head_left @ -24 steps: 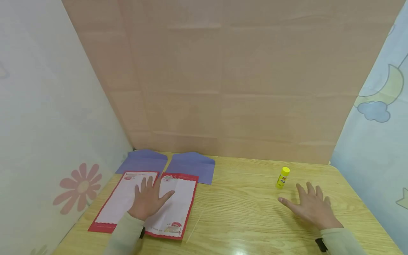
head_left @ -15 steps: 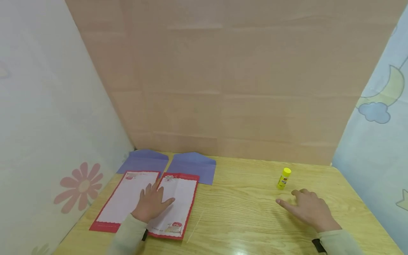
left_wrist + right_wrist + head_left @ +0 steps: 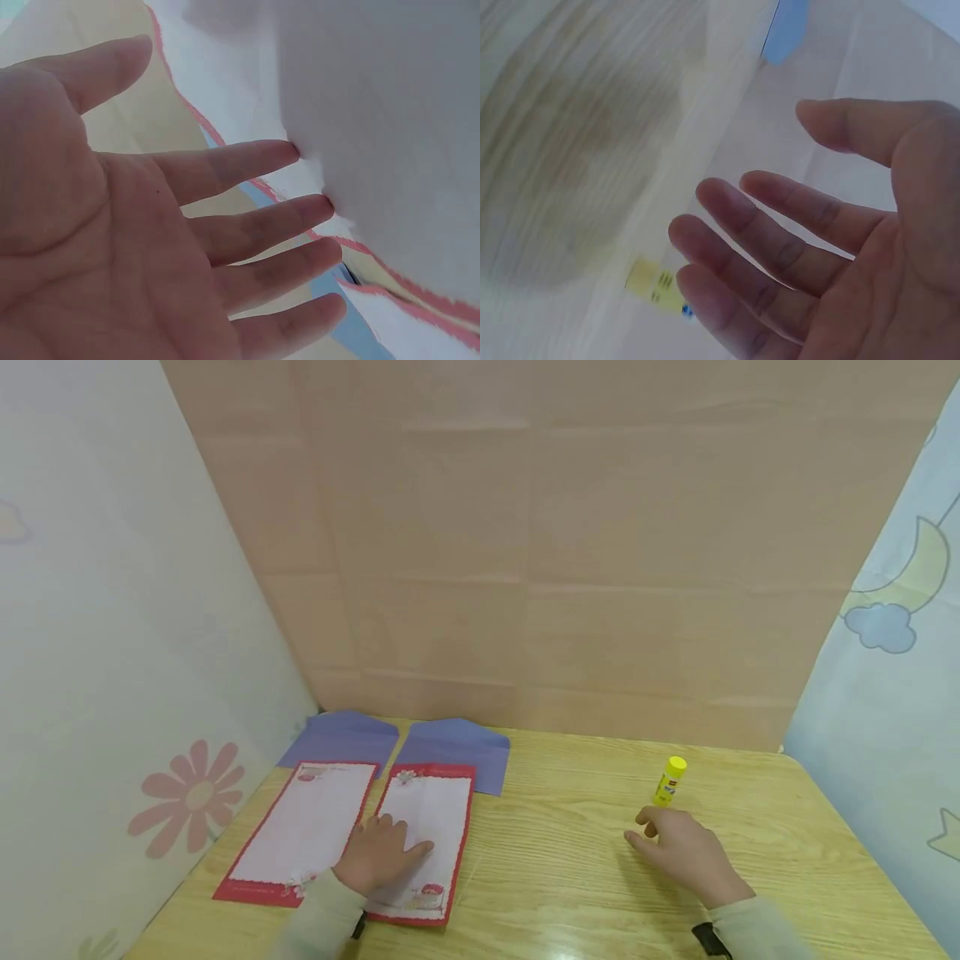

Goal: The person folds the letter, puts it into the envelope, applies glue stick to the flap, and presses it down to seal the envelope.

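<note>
Two white letter sheets with red borders lie side by side on the left of the table. My left hand (image 3: 384, 856) reaches over the left edge of the right-hand sheet (image 3: 444, 810), its fingers fairly straight. In the left wrist view, two fingertips (image 3: 319, 204) press against the white paper (image 3: 390, 112). The other sheet (image 3: 303, 818) lies just left of that hand. My right hand (image 3: 690, 853) holds nothing; its fingers are loosely bent above the table. Just beyond it stands a yellow glue stick (image 3: 670, 781), its label partly visible in the right wrist view (image 3: 658, 285).
Two purple envelopes, one at the back left (image 3: 345, 737) and one beside it (image 3: 459, 742), lie behind the sheets with flaps up. A brown paper-covered wall (image 3: 525, 568) closes the back, with patterned sheets (image 3: 97, 610) at the sides. The wooden table (image 3: 555, 843) extends between the hands.
My left hand has moved right and nearer, and the right-hand sheet has shifted slightly right, away from the other. My right hand has moved left, its spread fingers now bent.
</note>
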A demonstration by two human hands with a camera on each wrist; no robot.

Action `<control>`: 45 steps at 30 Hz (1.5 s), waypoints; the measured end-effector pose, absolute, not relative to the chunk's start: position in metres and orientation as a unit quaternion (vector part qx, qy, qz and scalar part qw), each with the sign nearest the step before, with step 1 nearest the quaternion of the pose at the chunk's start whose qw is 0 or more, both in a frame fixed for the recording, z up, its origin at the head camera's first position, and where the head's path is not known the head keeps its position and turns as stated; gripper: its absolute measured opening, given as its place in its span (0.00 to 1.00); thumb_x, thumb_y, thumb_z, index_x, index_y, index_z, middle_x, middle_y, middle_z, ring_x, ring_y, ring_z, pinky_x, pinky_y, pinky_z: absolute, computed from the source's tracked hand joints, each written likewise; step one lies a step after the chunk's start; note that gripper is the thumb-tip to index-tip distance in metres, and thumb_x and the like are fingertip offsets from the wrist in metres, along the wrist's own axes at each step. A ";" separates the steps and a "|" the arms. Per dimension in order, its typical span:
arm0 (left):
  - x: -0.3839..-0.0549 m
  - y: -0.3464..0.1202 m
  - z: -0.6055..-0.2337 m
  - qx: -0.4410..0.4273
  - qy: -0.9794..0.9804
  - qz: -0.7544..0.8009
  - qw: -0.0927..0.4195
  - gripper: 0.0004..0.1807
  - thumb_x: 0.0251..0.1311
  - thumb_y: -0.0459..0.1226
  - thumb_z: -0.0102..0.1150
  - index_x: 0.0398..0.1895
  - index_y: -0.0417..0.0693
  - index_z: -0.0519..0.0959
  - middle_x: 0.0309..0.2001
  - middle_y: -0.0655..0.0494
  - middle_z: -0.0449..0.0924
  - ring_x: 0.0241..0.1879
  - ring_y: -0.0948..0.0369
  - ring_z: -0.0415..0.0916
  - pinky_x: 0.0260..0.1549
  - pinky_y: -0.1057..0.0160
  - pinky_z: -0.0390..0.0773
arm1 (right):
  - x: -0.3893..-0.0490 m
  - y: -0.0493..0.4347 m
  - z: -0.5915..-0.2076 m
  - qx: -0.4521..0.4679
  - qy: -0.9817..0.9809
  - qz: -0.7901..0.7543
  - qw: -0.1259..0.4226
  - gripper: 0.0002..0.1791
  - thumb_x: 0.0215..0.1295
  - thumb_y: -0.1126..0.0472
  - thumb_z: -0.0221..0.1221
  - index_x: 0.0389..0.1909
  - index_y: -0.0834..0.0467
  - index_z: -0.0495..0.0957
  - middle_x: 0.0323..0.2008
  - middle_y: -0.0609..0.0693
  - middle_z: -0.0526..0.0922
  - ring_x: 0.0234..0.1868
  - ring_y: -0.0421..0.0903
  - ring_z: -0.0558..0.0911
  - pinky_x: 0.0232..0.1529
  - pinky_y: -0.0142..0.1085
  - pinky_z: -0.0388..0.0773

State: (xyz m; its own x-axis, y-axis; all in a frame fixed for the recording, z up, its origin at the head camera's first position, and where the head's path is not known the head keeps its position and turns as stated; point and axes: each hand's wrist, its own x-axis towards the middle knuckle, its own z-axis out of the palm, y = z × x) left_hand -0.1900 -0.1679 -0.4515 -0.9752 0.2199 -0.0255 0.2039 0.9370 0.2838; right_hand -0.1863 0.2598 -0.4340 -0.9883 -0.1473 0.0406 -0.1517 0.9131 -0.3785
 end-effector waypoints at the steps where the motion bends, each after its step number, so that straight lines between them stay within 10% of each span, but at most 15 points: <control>1: -0.189 -0.165 -0.452 0.110 0.983 0.141 0.028 0.28 0.64 0.56 0.59 0.37 0.36 0.80 0.37 0.41 0.77 0.49 0.37 0.73 0.53 0.31 0.67 | -0.187 0.256 -0.435 0.077 -0.977 0.200 0.003 0.19 0.65 0.50 0.65 0.47 0.62 0.82 0.35 0.50 0.85 0.32 0.46 0.82 0.27 0.44 0.78; 24: -0.178 -0.093 -0.447 0.216 0.964 0.134 0.078 0.30 0.65 0.61 0.55 0.43 0.41 0.82 0.35 0.49 0.67 0.41 0.51 0.65 0.50 0.39 0.69 | -0.198 0.190 -0.461 0.133 -0.953 0.274 -0.003 0.07 0.60 0.55 0.68 0.30 0.54 0.84 0.23 0.42 0.75 0.25 0.40 0.70 0.26 0.35 0.69; 45: -0.173 -0.062 -0.447 0.236 0.961 0.120 0.086 0.31 0.65 0.64 0.52 0.49 0.47 0.82 0.36 0.53 0.66 0.41 0.56 0.62 0.48 0.47 0.69 | -0.198 0.178 -0.459 0.028 -0.925 0.376 -0.051 0.17 0.57 0.61 0.69 0.44 0.68 0.82 0.29 0.50 0.84 0.30 0.43 0.79 0.29 0.37 0.77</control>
State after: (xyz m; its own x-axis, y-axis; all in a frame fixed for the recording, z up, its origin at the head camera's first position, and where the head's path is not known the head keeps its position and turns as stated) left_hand -0.1725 -0.0615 -0.4472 -0.8738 0.4742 -0.1078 0.4332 0.8598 0.2702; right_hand -0.1977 0.1779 -0.4591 -0.9932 -0.0899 -0.0737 -0.0130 0.7157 -0.6983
